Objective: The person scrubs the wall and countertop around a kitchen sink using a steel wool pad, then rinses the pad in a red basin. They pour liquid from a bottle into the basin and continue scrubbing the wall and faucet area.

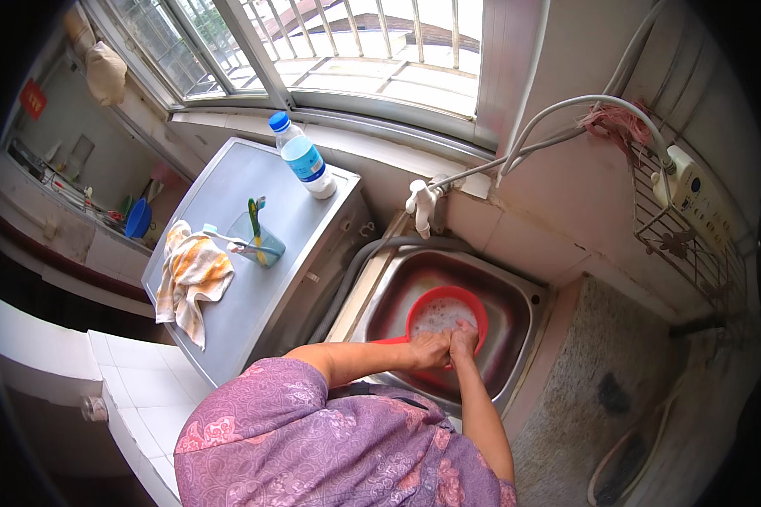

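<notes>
A red plastic dipper (446, 291) with a handle on its left side sits in a stainless steel sink (387, 285). Sudsy water (441, 312) fills its bowl. My left hand (430, 348) and my right hand (463, 341) are pressed together over the near side of the dipper, both with curled fingers. Whether something is between them is hidden by the fingers. Above the sink's far edge, a white plastic tap (422, 206) points down, with no water seen running from it.
Left of the sink, a grey-topped appliance (228, 171) carries a patterned towel (196, 269), a cup (273, 248) with toothbrushes and a blue-capped plastic bottle (303, 158). A grey hose (361, 256) curves behind the sink. A wire rack (678, 253) hangs on the right wall.
</notes>
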Action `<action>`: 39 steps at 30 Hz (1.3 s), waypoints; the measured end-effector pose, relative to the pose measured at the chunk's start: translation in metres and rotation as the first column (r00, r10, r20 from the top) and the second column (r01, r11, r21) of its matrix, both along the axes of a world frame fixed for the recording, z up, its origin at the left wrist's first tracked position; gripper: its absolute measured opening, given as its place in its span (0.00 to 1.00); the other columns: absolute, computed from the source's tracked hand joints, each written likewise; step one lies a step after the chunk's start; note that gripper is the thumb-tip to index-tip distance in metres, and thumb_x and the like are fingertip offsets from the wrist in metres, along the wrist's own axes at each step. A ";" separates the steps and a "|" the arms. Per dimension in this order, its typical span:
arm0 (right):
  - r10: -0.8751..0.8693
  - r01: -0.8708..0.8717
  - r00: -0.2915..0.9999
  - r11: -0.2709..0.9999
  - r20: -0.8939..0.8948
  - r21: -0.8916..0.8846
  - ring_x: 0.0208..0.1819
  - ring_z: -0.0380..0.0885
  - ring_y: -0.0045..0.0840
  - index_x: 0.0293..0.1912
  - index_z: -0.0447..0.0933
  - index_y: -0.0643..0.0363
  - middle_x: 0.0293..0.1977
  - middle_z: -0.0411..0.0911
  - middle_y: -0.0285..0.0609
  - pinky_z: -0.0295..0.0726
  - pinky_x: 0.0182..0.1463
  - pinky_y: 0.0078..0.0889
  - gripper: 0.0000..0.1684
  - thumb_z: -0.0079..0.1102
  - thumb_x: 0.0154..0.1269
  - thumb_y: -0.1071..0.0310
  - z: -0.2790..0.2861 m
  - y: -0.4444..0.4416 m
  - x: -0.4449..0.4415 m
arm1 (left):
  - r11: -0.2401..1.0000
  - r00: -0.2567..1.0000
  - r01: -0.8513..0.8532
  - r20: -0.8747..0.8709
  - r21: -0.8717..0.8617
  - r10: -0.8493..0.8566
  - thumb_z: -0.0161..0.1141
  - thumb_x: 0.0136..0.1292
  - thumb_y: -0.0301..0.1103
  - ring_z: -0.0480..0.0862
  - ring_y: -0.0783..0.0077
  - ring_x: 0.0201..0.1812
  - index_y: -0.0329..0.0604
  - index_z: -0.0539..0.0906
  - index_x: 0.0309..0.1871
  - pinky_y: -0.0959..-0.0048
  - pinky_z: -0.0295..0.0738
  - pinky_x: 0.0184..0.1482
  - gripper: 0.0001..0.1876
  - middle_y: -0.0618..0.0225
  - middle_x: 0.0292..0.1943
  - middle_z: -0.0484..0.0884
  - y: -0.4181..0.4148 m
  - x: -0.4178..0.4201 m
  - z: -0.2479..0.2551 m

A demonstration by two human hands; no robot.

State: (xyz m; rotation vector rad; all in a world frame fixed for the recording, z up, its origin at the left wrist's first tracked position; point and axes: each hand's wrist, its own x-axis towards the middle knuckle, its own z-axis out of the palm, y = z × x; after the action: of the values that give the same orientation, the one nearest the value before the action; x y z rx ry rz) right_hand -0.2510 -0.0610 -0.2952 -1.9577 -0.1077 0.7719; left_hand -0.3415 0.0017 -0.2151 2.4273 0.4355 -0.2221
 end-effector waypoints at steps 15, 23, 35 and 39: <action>0.208 -0.208 0.978 0.978 0.020 0.004 0.62 0.67 0.52 0.65 0.61 0.68 0.56 0.69 0.66 0.66 0.65 0.41 0.49 0.63 0.55 0.43 0.047 -0.007 0.000 | 0.993 0.994 -0.094 -0.056 -0.073 0.090 0.72 0.38 0.33 0.74 0.39 0.49 0.32 0.74 0.47 0.52 0.72 0.52 0.30 0.38 0.44 0.74 0.036 -0.001 -0.007; 0.149 -0.175 0.981 0.958 0.127 0.226 0.45 0.81 0.41 0.48 0.76 0.70 0.38 0.80 0.61 0.77 0.47 0.37 0.30 0.64 0.57 0.52 0.033 -0.015 -0.011 | 0.618 0.934 -0.357 -0.276 -0.700 0.227 0.70 0.49 0.24 0.85 0.63 0.33 0.23 0.76 0.50 0.71 0.80 0.27 0.24 0.53 0.38 0.83 0.031 -0.004 0.050; -0.095 -0.054 0.932 0.918 0.349 0.393 0.47 0.78 0.39 0.54 0.72 0.72 0.42 0.78 0.56 0.74 0.54 0.35 0.34 0.69 0.49 0.63 0.097 -0.061 -0.040 | 0.253 0.917 -0.329 -0.244 -0.910 0.315 0.56 0.68 0.40 0.85 0.65 0.32 0.31 0.77 0.51 0.67 0.84 0.28 0.19 0.58 0.39 0.83 0.042 0.002 0.059; -0.218 0.074 0.945 0.869 0.244 0.489 0.48 0.78 0.40 0.54 0.72 0.72 0.44 0.78 0.57 0.74 0.54 0.35 0.32 0.65 0.50 0.65 0.097 -0.080 -0.042 | 0.498 0.985 -0.170 -0.158 -0.850 0.067 0.61 0.65 0.35 0.85 0.67 0.35 0.27 0.76 0.53 0.67 0.85 0.32 0.20 0.58 0.40 0.83 0.022 0.009 0.078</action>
State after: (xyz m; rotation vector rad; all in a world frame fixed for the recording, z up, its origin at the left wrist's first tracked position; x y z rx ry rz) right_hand -0.2932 -0.1409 -0.1985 -1.5697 -0.2936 0.3058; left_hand -0.3330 0.0242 -0.1366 1.3662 0.3996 -0.3980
